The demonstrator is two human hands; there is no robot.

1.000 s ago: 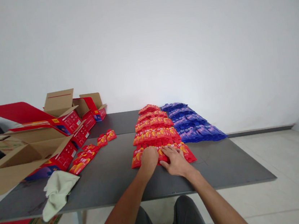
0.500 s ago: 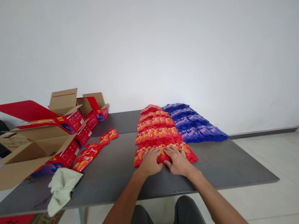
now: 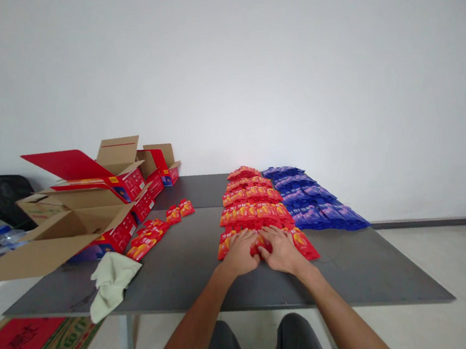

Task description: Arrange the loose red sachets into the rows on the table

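Since a second ago the left hand point(image 3: 240, 253) has uncurled and closed in on the right hand point(image 3: 282, 249), both now flat, palms down, gripping nothing, pressing the nearest row of red packets point(image 3: 259, 216), left of the blue packets point(image 3: 315, 201), on the surface point(image 3: 185, 271).

On the dark grey tabletop point(image 3: 178, 277), rows of red foil sachets point(image 3: 258, 208) run from the middle toward the far edge with rows of blue foil sachets point(image 3: 313, 201) just right of them, open red cardboard cartons point(image 3: 106, 213) along the left edge, and a pale crumpled cloth point(image 3: 110, 280) at the near left corner.
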